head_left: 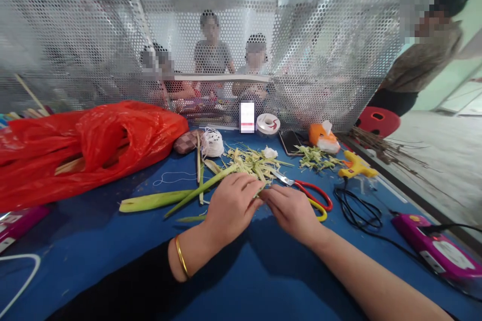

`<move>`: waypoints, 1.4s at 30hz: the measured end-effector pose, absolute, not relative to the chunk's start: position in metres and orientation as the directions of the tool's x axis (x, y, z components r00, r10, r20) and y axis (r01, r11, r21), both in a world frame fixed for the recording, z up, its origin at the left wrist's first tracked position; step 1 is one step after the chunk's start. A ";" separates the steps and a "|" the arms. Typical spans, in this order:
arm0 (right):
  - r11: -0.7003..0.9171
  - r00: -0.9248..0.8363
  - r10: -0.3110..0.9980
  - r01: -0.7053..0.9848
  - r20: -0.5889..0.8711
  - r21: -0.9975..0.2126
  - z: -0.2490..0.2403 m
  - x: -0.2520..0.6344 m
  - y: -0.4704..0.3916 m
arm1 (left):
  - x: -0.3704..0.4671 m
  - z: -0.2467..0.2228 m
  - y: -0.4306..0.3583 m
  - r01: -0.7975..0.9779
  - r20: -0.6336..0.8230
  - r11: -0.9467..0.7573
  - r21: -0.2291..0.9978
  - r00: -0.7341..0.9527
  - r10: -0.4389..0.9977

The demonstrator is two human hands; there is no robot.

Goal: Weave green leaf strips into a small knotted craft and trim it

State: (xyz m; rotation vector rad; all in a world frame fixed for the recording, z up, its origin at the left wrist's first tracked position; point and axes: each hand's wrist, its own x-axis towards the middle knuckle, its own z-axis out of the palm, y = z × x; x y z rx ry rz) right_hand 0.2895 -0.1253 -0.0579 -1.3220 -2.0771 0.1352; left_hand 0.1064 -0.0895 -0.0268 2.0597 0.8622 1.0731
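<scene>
My left hand (230, 201), with a gold bangle at the wrist, is closed in a pinch on a small green leaf strip (259, 190). Fingertip to fingertip with it, my right hand (291, 211) is also closed and pinches the strip's other end. Most of the strip is hidden by my fingers. Just behind my hands lies a heap of pale green leaf scraps (244, 159). Long green leaf pieces (154, 201) lie left of my left hand. Scissors (312, 193) with red and yellow handles rest beside my right hand, partly behind it.
A red plastic bag (94, 145) fills the left side. Along the back are a ball of white string (213, 143), a ribbon spool (268, 124), a phone (289, 142) and a tissue pack (324, 137). A yellow glue gun (356, 165) and purple power strip (433, 246) lie right. People are behind a perforated screen.
</scene>
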 end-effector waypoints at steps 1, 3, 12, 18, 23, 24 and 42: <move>0.495 -0.296 0.827 0.785 0.477 -0.372 -0.058 0.288 -0.127 | 0.107 -0.028 -0.088 0.264 0.375 -0.538 0.801 0.479 0.793; 0.454 -0.241 0.842 0.800 0.483 -0.392 -0.059 0.286 -0.127 | 0.108 -0.030 -0.085 0.310 0.266 -0.470 0.826 0.521 0.811; -0.009 0.011 0.992 1.000 0.125 -0.016 -0.039 0.329 -0.116 | 0.108 -0.042 -0.063 0.234 0.051 -0.140 0.962 0.347 0.936; -0.026 0.028 0.999 0.997 -0.031 0.073 -0.052 0.350 -0.108 | 0.108 -0.042 -0.057 0.151 -0.005 -0.039 0.988 0.281 0.960; -0.070 0.073 0.996 0.996 -0.051 0.054 -0.051 0.353 -0.104 | 0.107 -0.042 -0.055 0.110 -0.015 -0.011 0.994 0.234 0.972; -0.089 0.091 0.995 0.995 -0.049 0.044 -0.049 0.355 -0.104 | 0.107 -0.042 -0.054 0.102 -0.018 -0.005 0.995 0.223 0.975; -0.115 0.077 0.992 0.272 -0.098 -0.955 -0.023 0.347 -0.116 | 0.104 -0.045 -0.043 0.000 -0.126 0.127 0.992 0.094 0.987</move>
